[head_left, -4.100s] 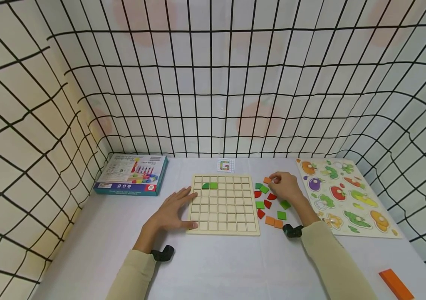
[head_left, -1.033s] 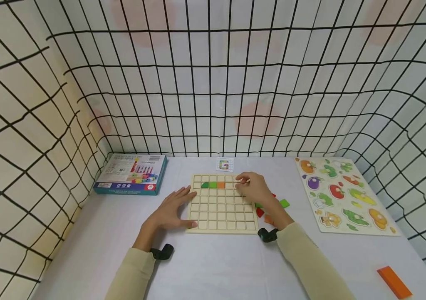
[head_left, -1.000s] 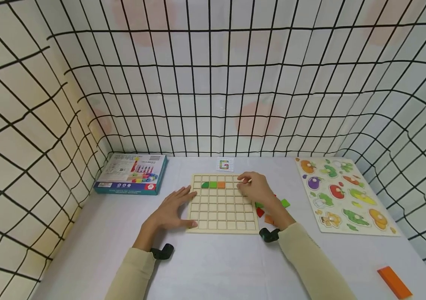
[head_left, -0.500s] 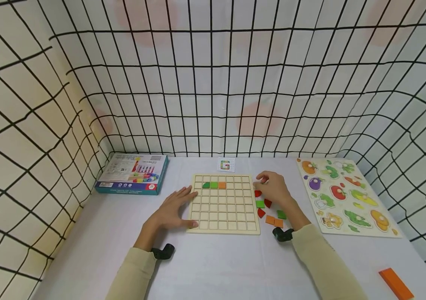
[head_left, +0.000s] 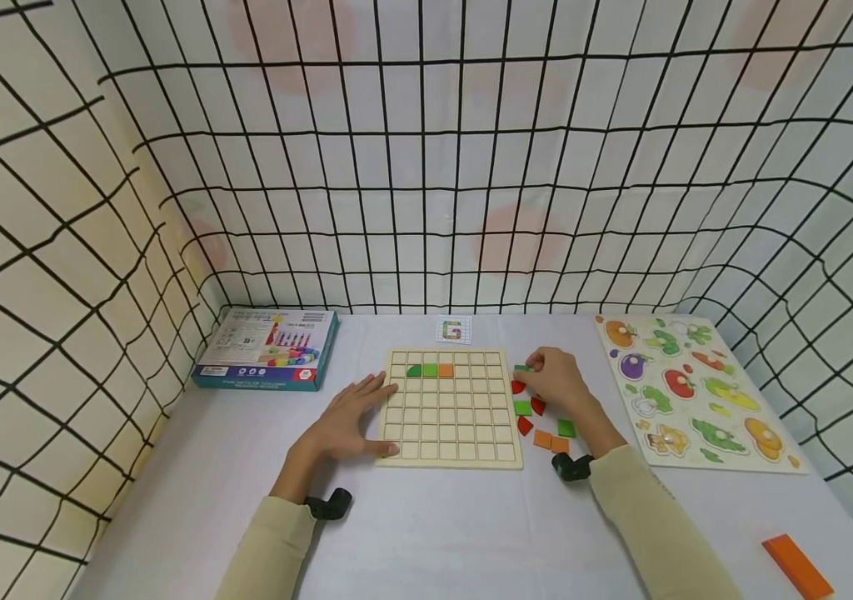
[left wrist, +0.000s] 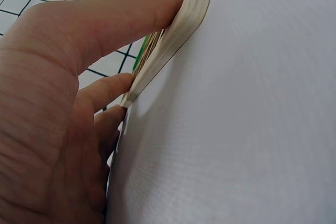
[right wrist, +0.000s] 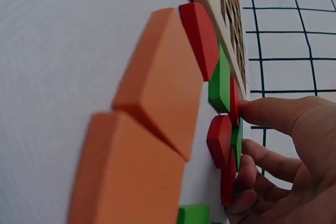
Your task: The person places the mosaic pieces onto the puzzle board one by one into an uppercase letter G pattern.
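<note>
On the white table lies a wooden grid board (head_left: 449, 417). Near its top sit a dark green rounded piece (head_left: 415, 370), a light green square (head_left: 430, 370) and an orange square (head_left: 446, 371), side by side. My left hand (head_left: 344, 423) rests along the board's left edge, fingers and thumb spread, touching the rim, as the left wrist view also shows. My right hand (head_left: 556, 383) is at the loose pieces right of the board, thumb and fingertips pinching a green piece (head_left: 522, 367). Red pieces (head_left: 525, 426) lie close to its fingertips; the palm partly hides others.
Loose green squares (head_left: 566, 427) and orange squares (head_left: 551, 442) lie by the right wrist. A pattern card (head_left: 455, 330) is behind the board. A boxed set (head_left: 266, 350), a vegetable puzzle board (head_left: 700, 396) and an orange block (head_left: 797, 567) lie around. Black netting (head_left: 441, 167) stands behind.
The orange square has joined the two green pieces on the board. My right hand has moved from the board's upper right back to the loose pieces. The left hand stays put.
</note>
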A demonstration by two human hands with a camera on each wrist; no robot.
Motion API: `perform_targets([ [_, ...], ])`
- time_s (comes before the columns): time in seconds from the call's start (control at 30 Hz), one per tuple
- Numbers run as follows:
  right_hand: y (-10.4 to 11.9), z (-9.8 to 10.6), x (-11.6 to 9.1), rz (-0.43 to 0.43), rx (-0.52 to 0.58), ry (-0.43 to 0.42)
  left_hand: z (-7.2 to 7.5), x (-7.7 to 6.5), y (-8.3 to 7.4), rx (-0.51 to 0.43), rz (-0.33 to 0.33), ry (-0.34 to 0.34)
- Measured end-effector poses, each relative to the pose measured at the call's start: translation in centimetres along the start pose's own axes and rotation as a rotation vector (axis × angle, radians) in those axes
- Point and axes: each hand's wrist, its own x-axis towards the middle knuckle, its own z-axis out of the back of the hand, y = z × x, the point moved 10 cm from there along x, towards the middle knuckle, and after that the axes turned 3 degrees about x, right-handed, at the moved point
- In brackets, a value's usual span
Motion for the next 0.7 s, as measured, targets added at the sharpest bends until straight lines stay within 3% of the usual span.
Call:
perform_targets([
  [0.23,0.01,0.01,0.17,0.062,0.03,0.009,0.06,-0.1,0.1,0.006,-0.005,-0.007],
  [0.7,-0.75,0.18,0.54,0.035,0.033,-0.02,-0.11,0.02,0.07,0.018,-0.006,-0.01],
])
